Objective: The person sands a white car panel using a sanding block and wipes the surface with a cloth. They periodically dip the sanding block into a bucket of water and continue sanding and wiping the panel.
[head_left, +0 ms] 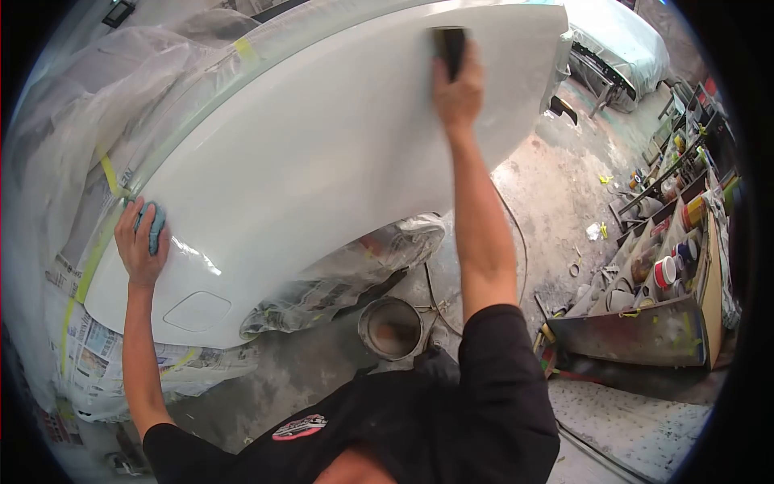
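A white car fender panel [322, 153] curves across the view in front of me. My right hand [461, 97] is closed on a dark sanding block [450, 48], which lies against the upper right of the panel and is slightly blurred. Down at the panel's left end, my left hand [143, 248] grips a crumpled blue-green cloth [156, 230] against the surface. Close to that hand, yellow masking tape [111, 173] runs along the panel's edge. A small rounded outline [197, 311] shows low on the panel, below a bright reflection.
Plastic sheeting [121, 68] and newspaper [101, 351] cover the areas around the panel. A bucket [390, 328] stands on the floor under the wheel arch, near a hose [522, 234]. At right, a bin [637, 331] holds cans and debris. Another covered car part [625, 48] stands behind.
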`<state>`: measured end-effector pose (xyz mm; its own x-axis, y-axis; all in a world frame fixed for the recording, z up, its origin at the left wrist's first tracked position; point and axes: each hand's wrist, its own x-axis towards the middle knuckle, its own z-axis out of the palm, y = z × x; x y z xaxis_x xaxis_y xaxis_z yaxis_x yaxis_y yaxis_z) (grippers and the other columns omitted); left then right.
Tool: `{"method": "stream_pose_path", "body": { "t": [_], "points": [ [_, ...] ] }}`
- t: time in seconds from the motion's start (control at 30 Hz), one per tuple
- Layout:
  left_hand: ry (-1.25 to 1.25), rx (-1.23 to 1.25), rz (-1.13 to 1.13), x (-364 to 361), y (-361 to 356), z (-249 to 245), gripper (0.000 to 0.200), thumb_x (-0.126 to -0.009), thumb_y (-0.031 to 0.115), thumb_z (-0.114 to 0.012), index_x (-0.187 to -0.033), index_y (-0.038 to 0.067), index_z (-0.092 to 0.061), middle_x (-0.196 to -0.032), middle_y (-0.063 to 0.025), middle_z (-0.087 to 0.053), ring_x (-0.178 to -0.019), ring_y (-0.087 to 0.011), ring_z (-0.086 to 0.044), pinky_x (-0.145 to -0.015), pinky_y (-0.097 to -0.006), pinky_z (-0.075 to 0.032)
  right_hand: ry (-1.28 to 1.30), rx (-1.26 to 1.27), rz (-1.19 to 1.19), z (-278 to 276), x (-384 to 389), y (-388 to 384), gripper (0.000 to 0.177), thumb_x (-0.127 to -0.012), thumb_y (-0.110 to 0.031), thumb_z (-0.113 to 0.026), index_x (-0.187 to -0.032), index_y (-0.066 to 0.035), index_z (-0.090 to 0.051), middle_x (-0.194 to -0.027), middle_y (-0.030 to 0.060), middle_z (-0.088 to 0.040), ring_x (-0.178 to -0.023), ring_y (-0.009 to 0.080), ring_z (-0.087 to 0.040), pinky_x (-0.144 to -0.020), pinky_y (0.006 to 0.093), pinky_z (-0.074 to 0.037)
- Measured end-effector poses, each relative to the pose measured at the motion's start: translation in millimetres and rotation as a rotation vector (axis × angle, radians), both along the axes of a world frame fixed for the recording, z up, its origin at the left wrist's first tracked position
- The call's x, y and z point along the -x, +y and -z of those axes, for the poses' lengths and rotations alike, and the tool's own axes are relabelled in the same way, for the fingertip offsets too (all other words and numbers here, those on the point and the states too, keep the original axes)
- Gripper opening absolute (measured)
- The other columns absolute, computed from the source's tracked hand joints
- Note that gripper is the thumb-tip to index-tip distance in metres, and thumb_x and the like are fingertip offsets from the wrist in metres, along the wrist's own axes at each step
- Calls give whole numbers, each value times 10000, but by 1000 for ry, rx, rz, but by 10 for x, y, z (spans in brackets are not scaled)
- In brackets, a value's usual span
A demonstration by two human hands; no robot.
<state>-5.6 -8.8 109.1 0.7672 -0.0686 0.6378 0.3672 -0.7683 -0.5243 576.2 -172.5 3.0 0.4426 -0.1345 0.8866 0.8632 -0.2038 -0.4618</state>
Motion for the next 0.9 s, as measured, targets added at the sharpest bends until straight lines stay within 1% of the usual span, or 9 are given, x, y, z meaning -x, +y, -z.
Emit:
{"method": "stream_pose_path", "body": {
  "t": [0.1,0.27,0.37,0.5,0.53,0.63,0.7,0.77,0.9],
  "points": [
    [-2,5,9,-28,-47,-16,528,-867,91,-757,-1377,77,-621,-1432,-158,-593,-1330,-379,-548,-1108,-486,-436,253,-3,122,-172,85,102,757,-922,-338,-747,-1546,-48,-431,-978,191,-641,-843,362,-665,-719,474,-550],
    [26,20,-5,31,-20,-15,508,-913,103,-712,-1406,52,-597,-1447,-188,-584,-1333,-402,-539,-1119,-491,-409,-410,116,-79,-337,2439,653,454,-930,-191,-586,-1381,-216,-630,-738,15,-530,-714,206,-568,-560,400,-466],
    [38,14,-7,22,-11,-30,510,-913,107,-713,-1407,52,-597,-1450,-188,-583,-1333,-403,-538,-1120,-492,-407,-508,209,-26,-477,2007,516,435,-927,-198,-590,-1359,-218,-633,-770,14,-554,-721,203,-581,-555,394,-482],
    [6,34,9,39,35,29,511,-912,107,-715,-1407,54,-597,-1454,-190,-580,-1335,-403,-538,-1121,-493,-407,22,123,78,-643,1,108,585,-915,-366,-738,-1445,-183,-573,-846,71,-619,-727,282,-661,-547,427,-526],
    [-4,38,1,37,15,36,513,-900,103,-724,-1397,62,-607,-1449,-180,-584,-1336,-395,-538,-1119,-488,-414,406,273,-87,-971,173,-156,679,-974,-331,-693,-1525,-16,-451,-1259,269,-654,-1116,423,-674,-932,477,-566],
    [-9,42,-7,-1,-57,20,515,-885,94,-734,-1387,68,-616,-1447,-171,-585,-1341,-390,-537,-1119,-484,-421,4,204,147,-715,626,323,535,-937,-307,-704,-1440,-181,-576,-837,72,-607,-699,271,-639,-546,428,-511],
    [11,30,-4,3,-32,0,515,-908,92,-715,-1407,52,-598,-1462,-195,-572,-1342,-410,-530,-1126,-493,-405,-248,343,280,-532,1697,596,482,-938,-190,-582,-1419,-156,-587,-815,53,-568,-713,227,-587,-550,403,-458],
    [27,35,-18,40,-29,-9,518,-906,86,-718,-1408,50,-597,-1464,-198,-568,-1351,-411,-522,-1128,-491,-406,-427,162,-154,-391,2578,587,506,-923,-177,-571,-1428,-155,-584,-875,47,-572,-756,240,-594,-622,403,-490],
    [29,72,-55,0,-109,-38,558,-879,63,-746,-1417,70,-596,-1472,-171,-558,-1361,-394,-515,-1153,-498,-403,-473,358,72,-441,1565,365,554,-918,-127,-583,-1471,-158,-570,-799,26,-551,-733,211,-594,-591,357,-505]
  ]
}}
